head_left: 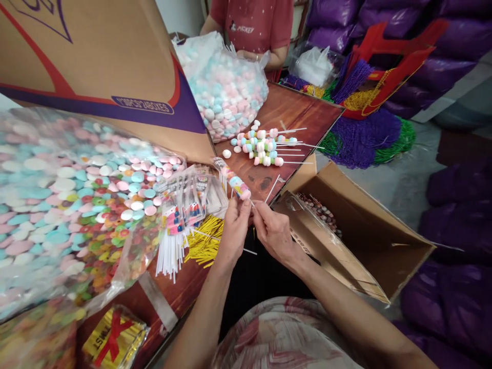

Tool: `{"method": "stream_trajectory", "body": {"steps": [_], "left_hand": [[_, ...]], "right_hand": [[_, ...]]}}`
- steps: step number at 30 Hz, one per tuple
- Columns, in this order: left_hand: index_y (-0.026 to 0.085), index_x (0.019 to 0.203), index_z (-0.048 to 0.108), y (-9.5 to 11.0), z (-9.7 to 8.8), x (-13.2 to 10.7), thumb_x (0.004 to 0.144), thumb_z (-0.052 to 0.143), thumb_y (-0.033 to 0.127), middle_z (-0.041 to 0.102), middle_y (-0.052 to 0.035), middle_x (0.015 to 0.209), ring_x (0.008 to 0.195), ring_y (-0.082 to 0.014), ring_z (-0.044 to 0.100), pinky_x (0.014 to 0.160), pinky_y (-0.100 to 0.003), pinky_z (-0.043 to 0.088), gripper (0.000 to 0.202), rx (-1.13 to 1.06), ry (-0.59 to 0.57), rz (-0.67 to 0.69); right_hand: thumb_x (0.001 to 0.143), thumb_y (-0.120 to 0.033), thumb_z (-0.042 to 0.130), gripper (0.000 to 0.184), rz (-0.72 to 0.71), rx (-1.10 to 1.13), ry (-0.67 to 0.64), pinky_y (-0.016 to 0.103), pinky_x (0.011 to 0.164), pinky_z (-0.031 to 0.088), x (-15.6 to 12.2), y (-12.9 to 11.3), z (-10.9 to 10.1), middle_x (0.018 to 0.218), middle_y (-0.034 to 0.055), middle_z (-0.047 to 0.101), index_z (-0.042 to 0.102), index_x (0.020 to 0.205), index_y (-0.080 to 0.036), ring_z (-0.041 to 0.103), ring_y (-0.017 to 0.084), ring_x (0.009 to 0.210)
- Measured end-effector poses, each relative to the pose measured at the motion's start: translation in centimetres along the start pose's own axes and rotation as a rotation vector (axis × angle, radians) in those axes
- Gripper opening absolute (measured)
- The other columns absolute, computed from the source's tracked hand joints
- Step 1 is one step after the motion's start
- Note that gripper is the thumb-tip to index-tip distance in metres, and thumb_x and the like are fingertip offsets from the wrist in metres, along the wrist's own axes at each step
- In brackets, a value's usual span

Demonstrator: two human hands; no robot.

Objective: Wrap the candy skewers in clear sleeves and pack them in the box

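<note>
A marshmallow skewer in a clear printed wrapper points up and away from me. My left hand is closed around its lower end, thumb just under the last pink marshmallow. At the same spot the fingers of my right hand pinch together by the wrapper's neck and stick; a tie there is too small to make out. To the left lie printed wrappers, white sticks and gold twist ties. Beyond my hands, several unwrapped marshmallow skewers are piled on the wooden table.
Large clear bags of marshmallows and gummy rings cover the left side. A tall carton stands behind them. An open cardboard box sits at right, near my forearm. A person in a red shirt is across the table.
</note>
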State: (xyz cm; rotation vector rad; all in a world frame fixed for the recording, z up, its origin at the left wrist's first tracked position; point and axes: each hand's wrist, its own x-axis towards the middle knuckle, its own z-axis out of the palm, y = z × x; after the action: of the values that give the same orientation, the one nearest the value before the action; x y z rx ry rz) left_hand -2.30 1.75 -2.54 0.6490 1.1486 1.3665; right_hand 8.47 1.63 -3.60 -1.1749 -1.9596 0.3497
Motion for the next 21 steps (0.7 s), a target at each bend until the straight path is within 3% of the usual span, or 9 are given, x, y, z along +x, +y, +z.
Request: {"method": "stream_trajectory", "body": {"steps": [4, 11, 15, 21], "left_hand": [[0.021, 0.097, 0.060, -0.6, -0.6, 0.0, 0.085, 0.068, 0.042, 0.067, -0.0010, 0.084, 0.070, -0.0136, 0.067, 0.061, -0.023, 0.052, 0.026, 0.190, 0.060, 0.149], [0.023, 0.094, 0.070, -0.1, -1.7, 0.2, 0.090, 0.059, 0.030, 0.071, -0.0019, 0.085, 0.079, -0.0164, 0.067, 0.075, -0.026, 0.050, 0.013, 0.521, 0.132, 0.355], [0.024, 0.094, 0.075, 0.1, -1.8, 0.2, 0.085, 0.066, 0.022, 0.071, -0.0031, 0.089, 0.083, -0.0174, 0.064, 0.081, -0.026, 0.046, 0.013, 0.534, 0.142, 0.411], [0.025, 0.092, 0.076, 0.2, -1.6, 0.2, 0.084, 0.065, 0.020, 0.070, -0.0014, 0.084, 0.079, -0.0170, 0.061, 0.078, -0.024, 0.043, 0.014, 0.527, 0.170, 0.419]], "right_hand": [[0.099, -0.017, 0.041, 0.025, 0.025, 0.004, 0.015, 0.020, 0.051, 0.030, -0.3, 0.1, -0.3, 0.058, -0.0037, 0.053, 0.051, 0.077, -0.020, 0.042, 0.007, 0.047], [0.100, -0.021, 0.042, 0.022, 0.125, 0.067, -0.015, 0.019, 0.053, 0.032, -0.4, -0.4, -0.9, 0.058, -0.0053, 0.046, 0.055, 0.082, -0.019, 0.041, 0.007, 0.048], [0.100, -0.022, 0.042, 0.023, 0.170, 0.105, -0.036, 0.019, 0.052, 0.032, -0.4, -0.6, -1.2, 0.059, -0.0055, 0.044, 0.055, 0.081, -0.019, 0.038, 0.007, 0.048], [0.099, -0.024, 0.042, 0.024, 0.185, 0.149, -0.056, 0.020, 0.052, 0.032, -0.5, -0.7, -1.0, 0.059, -0.0058, 0.040, 0.054, 0.078, -0.020, 0.037, 0.008, 0.049]]}}
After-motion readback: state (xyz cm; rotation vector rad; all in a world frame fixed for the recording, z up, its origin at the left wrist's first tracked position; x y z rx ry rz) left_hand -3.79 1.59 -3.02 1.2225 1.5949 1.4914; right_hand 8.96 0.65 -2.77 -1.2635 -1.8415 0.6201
